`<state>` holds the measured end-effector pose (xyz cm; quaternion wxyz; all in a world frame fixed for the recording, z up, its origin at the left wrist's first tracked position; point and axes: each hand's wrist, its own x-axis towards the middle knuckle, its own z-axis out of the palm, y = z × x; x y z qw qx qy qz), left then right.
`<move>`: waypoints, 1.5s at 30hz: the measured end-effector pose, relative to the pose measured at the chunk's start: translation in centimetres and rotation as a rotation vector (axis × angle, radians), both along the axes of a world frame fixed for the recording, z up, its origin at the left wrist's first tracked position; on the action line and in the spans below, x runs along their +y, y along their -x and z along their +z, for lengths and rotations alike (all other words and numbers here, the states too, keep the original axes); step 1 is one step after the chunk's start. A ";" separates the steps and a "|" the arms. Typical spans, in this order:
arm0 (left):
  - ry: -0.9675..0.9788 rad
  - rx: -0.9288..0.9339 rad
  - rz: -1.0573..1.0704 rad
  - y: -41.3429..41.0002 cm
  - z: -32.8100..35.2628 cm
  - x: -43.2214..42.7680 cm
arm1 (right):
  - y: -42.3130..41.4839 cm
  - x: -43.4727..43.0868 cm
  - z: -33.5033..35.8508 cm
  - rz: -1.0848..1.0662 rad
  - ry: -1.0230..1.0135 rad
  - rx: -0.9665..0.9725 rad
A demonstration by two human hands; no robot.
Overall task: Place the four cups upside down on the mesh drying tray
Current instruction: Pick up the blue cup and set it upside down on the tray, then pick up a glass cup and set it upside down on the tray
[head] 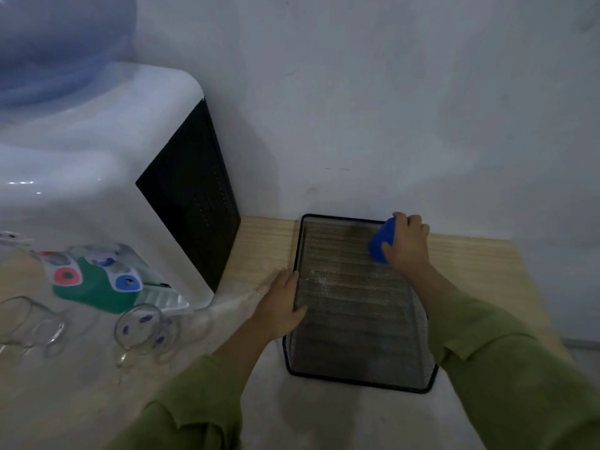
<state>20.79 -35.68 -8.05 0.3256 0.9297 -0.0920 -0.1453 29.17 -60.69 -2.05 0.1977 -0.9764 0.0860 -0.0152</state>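
While my left hand (281, 303) is clasping the black mesh tray (354, 323) rim, my right hand (408, 243) is gripping a smooth blue cup (380, 240), seemingly plastic.

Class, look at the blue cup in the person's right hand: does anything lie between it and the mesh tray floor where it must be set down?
Nothing visible does. The right hand holds the blue cup over the far right corner of the mesh tray, whose floor shows bare. The left hand only grips the tray's left rim.
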 end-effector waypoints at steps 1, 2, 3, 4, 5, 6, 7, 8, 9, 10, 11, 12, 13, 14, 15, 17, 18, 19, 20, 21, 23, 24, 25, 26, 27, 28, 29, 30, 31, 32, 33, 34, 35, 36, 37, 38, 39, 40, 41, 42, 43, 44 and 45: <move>0.000 0.003 0.006 0.0 -0.1 0.0 | -0.1 -0.1 -0.2 0.000 0.003 0.009; 0.000 0.008 0.013 0.1 -0.1 -0.1 | -0.2 -0.2 -0.3 -0.008 0.002 0.019; 0.000 0.015 0.018 0.1 -0.1 -0.1 | -0.2 -0.3 -0.4 -0.021 0.000 0.024; -0.001 0.018 0.021 0.1 -0.2 -0.1 | -0.3 -0.4 -0.4 -0.030 -0.003 0.027; -0.004 0.019 0.022 0.0 -0.2 -0.1 | -0.4 -0.4 -0.4 -0.032 -0.006 0.028; -0.008 0.016 0.020 0.0 -0.3 -0.1 | -0.4 -0.5 -0.4 -0.029 -0.009 0.032; -0.014 0.013 0.017 -0.1 -0.2 0.0 | -0.4 -0.6 -0.4 -0.023 -0.014 0.036; -0.017 0.009 0.014 -0.1 -0.2 0.1 | -0.3 -0.7 -0.3 -0.017 -0.018 0.041; -0.018 0.004 0.008 -0.1 -0.2 0.2 | -0.2 -0.7 -0.2 -0.013 -0.020 0.048; -0.017 -0.002 0.001 0.0 -0.1 0.2 | 0.0 -0.7 -0.1 -0.013 -0.018 0.054; -0.016 -0.010 -0.006 0.1 -0.1 0.3 | 0.2 -0.6 0.0 -0.018 -0.011 0.056; -0.013 -0.020 -0.010 0.2 0.0 0.5 | 0.6 -0.5 0.1 -0.025 0.001 0.053; -0.009 -0.028 -0.009 0.3 0.0 0.6 | 0.9 -0.3 0.2 -0.032 0.015 0.048; -0.002 -0.037 -0.003 0.7 0.1 0.9 | 1.3 0.0 0.4 -0.038 0.029 0.037; 0.003 -0.044 0.004 1.0 0.1 1.0 | 1.8 0.3 0.5 -0.041 0.041 0.021; 0.006 -0.057 0.013 2.0 0.2 1.5 | 2.7 1.4 0.6 -0.036 0.063 -0.012; 0.007 -0.062 0.021 2.6 0.2 1.7 | 3.2 1.9 0.7 -0.027 0.072 -0.024; 0.008 -0.065 0.030 3.3 0.3 2.1 | 3.7 2.7 0.7 -0.013 0.079 -0.034; 0.009 -0.062 0.037 4.0 0.3 2.5 | 4.3 3.5 0.7 0.002 0.082 -0.040; 0.002 -0.052 0.037 4.8 0.3 3.2 | 4.9 4.6 0.7 0.014 0.080 -0.044; -0.015 -0.028 0.024 6.3 0.2 4.5 | 6.2 6.7 0.8 0.031 0.064 -0.042; -0.022 -0.024 0.023 7.2 0.2 5.6 | 6.9 8.1 0.7 0.044 0.053 -0.037; -0.030 -0.024 0.024 7.9 0.1 6.3 | 7.5 9.2 0.6 0.063 0.045 -0.031; -0.040 -0.028 0.027 8.9 0.1 7.4 | 8.3 10.6 0.4 0.090 0.043 -0.025; -0.050 -0.039 0.029 9.9 0.0 8.7 | 9.1 12.1 0.2 0.124 0.044 -0.020; -0.054 -0.053 0.030 10.9 -0.1 9.8 | 9.9 13.4 -0.1 0.159 0.042 -0.012; -0.057 -0.068 0.029 11.8 -0.2 11.0 | 10.6 14.7 -0.4 0.192 0.034 -0.006; -0.058 -0.084 0.024 12.8 -0.3 12.2 | 11.3 16.0 -0.8 0.221 0.021 0.003; -0.061 -0.095 0.016 13.7 -0.4 13.4 | 12.0 17.3 -1.1 0.246 0.008 0.016; -0.065 -0.098 0.008 14.7 -0.4 14.9 | 12.7 18.8 -1.4 0.270 -0.003 0.037; -0.071 -0.093 0.003 15.5 -0.4 16.2 | 13.2 20.1 -1.7 0.296 -0.006 0.057; -0.083 -0.090 0.001 16.5 -0.4 17.6 | 13.8 21.6 -2.0 0.325 -0.005 0.079; -0.097 -0.101 0.006 17.3 -0.4 18.9 | 14.3 22.8 -2.3 0.352 -0.006 0.105; -0.107 -0.112 0.019 18.0 -0.6 20.1 | 14.7 24.0 -2.5 0.378 -0.017 0.138; -0.124 -0.123 0.040 18.7 -1.0 21.6 | 15.1 25.5 -2.8 0.403 -0.039 0.175; -0.150 -0.137 0.059 19.2 -1.3 22.8 | 15.4 26.8 -3.0 0.426 -0.071 0.211; -0.180 -0.146 0.075 19.5 -1.5 24.0 | 15.7 28.0 -3.2 0.444 -0.112 0.241; -0.208 -0.142 0.095 19.8 -1.7 25.1 | 15.9 29.3 -3.3 0.456 -0.162 0.261; -0.225 -0.135 0.117 19.9 -1.8 25.9 | 16.1 30.3 -3.4 0.461 -0.220 0.272; -0.235 -0.138 0.139 19.9 -2.0 26.9 | 16.3 31.5 -3.5 0.463 -0.279 0.279; -0.247 -0.149 0.159 19.9 -2.2 27.8 | 16.4 32.6 -3.5 0.461 -0.336 0.280; -0.257 -0.164 0.177 19.8 -2.5 28.6 | 16.5 33.5 -3.6 0.460 -0.383 0.275; -0.273 -0.178 0.187 19.7 -2.7 29.1 | 16.5 34.3 -3.7 0.457 -0.423 0.263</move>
